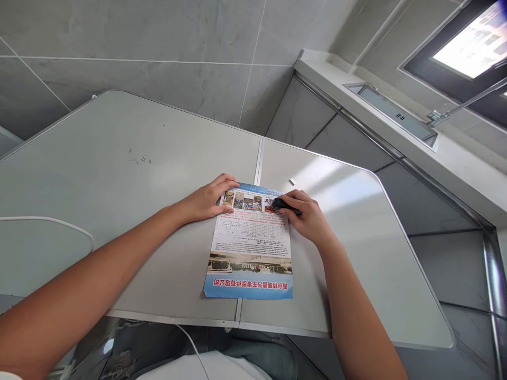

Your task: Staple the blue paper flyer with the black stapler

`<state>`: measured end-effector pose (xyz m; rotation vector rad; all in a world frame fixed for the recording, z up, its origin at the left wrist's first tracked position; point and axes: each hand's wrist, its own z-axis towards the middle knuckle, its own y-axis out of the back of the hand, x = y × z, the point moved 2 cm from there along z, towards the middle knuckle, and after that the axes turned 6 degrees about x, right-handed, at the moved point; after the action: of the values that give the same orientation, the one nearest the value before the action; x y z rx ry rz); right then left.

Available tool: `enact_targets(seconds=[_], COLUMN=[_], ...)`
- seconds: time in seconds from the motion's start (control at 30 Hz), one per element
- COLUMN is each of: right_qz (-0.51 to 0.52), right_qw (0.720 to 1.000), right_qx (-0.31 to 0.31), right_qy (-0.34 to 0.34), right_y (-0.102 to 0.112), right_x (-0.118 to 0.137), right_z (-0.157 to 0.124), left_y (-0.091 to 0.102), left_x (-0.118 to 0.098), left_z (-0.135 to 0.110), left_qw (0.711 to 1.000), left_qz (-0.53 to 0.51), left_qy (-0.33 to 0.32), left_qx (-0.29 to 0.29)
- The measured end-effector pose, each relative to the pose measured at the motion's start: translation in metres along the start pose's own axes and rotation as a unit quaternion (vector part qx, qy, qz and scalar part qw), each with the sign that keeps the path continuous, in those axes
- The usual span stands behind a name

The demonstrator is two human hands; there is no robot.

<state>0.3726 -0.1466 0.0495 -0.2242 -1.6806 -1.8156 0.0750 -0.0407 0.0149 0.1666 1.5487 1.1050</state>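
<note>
A printed flyer (253,237) lies upside down to me across the seam of the table, with blue bands, rows of small photos and red lettering. My left hand (208,200) holds its far left corner; the thumb rests on the sheet and the fingers are at the top edge. In my right hand (309,214) is a small black stapler (280,203), its front end over the flyer's far right part. My fingers wrap round the stapler and hide much of it.
The pale folding table (190,142) has a metal centre seam. Loose staples (140,158) are scattered on its left half. A small greyish strip (292,181) lies beyond my right hand. A white cable (51,218) crosses the left side. Tiled walls and a window ledge (368,116) border the table.
</note>
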Motion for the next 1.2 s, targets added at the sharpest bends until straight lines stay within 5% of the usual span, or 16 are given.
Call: enact_targets(seconds=[0.63, 1.2], right_qz=[-0.092, -0.385], right_qw=[0.993, 0.905], right_qx=[0.034, 0.124], right_qy=[-0.058, -0.133], right_y=[-0.005, -0.03], right_x=[0.009, 0.052], right_z=[0.002, 0.021], left_y=[-0.001, 0.001], left_x=[-0.001, -0.001], left_z=[0.0, 0.0], left_qw=[1.0, 1.0], left_qz=[-0.013, -0.014], left_qy=[-0.013, -0.009], left_qx=[0.008, 0.003])
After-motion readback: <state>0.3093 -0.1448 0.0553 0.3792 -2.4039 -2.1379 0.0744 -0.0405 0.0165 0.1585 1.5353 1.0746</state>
